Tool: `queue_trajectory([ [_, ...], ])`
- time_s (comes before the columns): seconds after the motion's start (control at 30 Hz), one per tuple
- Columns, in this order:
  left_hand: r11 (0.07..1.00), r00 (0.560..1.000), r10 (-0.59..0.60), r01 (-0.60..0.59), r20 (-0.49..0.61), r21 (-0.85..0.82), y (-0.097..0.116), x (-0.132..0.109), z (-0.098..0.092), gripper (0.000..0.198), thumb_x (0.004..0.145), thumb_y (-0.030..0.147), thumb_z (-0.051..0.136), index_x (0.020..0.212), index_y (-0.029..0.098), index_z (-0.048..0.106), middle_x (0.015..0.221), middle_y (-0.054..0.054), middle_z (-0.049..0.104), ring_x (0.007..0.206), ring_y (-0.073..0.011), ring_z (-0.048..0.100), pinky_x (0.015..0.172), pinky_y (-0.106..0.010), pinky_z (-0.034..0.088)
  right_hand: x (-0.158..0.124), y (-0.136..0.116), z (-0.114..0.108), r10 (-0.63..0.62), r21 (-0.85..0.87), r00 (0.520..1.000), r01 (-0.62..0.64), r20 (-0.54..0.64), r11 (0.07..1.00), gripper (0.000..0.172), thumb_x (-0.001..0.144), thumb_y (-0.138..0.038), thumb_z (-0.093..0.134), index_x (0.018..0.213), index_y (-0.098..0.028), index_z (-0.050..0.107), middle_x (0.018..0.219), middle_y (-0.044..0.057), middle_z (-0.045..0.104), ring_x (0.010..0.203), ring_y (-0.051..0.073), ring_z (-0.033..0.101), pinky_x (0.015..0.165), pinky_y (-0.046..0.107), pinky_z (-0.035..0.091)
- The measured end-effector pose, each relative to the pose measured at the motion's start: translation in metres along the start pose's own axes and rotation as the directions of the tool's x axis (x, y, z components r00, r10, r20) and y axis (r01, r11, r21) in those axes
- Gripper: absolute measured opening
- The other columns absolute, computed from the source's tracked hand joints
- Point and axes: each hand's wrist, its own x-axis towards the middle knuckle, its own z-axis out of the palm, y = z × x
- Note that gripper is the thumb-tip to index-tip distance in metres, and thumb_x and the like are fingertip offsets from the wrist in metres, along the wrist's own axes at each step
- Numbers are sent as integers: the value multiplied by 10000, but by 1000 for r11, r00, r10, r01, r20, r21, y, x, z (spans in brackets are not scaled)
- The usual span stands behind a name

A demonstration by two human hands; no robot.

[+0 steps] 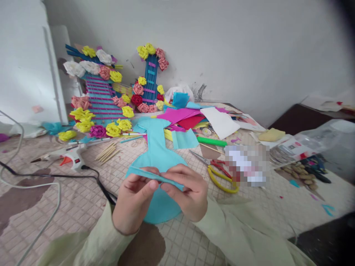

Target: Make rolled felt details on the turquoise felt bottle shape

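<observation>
Between my two hands runs a narrow folded strip of light-blue paper (141,172), held roughly level above the table. My left hand (134,199) pinches its left part between thumb and fingers. Thumb and fingers of my right hand (187,192) close on the right part, close beside the left fingertips. Under both hands lies a large light-blue guitar-shaped cutout (158,147), its neck pointing away from me and its rounded body partly hidden by my hands.
Scissors (219,173) with yellow and red handles lie to the right, near a green stick (212,141). A glue gun (72,157) and wooden sticks (107,153) are left. Flower-decorated guitar shapes (101,96) lean at the back, beside coloured paper sheets (180,115). Cables (55,175) cross the left side.
</observation>
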Motion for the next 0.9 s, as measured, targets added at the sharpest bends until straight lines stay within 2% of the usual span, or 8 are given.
queue_trajectory([
  [0.37, 992, 994, 52, -63, 98, 108, 2, -1, -2, 77, 609, 241, 735, 672, 229, 694, 673, 3, 623, 707, -131, 573, 693, -255, 481, 0, 0, 0, 63, 58, 998, -63, -2, 996, 119, 681, -162, 675, 794, -195, 660, 714, 13, 612, 626, 119, 572, 579, 248, 504],
  [0.53, 986, 987, 92, -109, 134, 123, 1, -1, -4, 75, 631, 232, 721, 700, 236, 691, 695, 7, 627, 716, -120, 565, 706, -244, 477, 0, 0, 0, 83, 86, 996, -82, -6, 993, 93, 677, -164, 669, 758, -193, 635, 690, 5, 585, 622, 119, 554, 572, 257, 479],
  [0.77, 984, 992, 104, -113, 70, 134, 2, -1, -6, 131, 596, 256, 744, 720, 239, 703, 681, -2, 633, 693, -132, 573, 638, -240, 488, -1, -1, -1, 92, 68, 995, -89, -36, 994, 96, 673, -153, 668, 747, -199, 628, 693, 2, 582, 612, 114, 542, 548, 246, 467],
  [0.9, 978, 983, 160, -170, 90, 120, 4, 1, -5, 86, 608, 253, 734, 681, 234, 692, 660, 5, 612, 673, -136, 565, 637, -266, 485, -1, 0, -2, 107, 68, 994, -105, -25, 992, 79, 682, -174, 664, 747, -199, 626, 696, 6, 590, 610, 118, 542, 534, 247, 461],
])
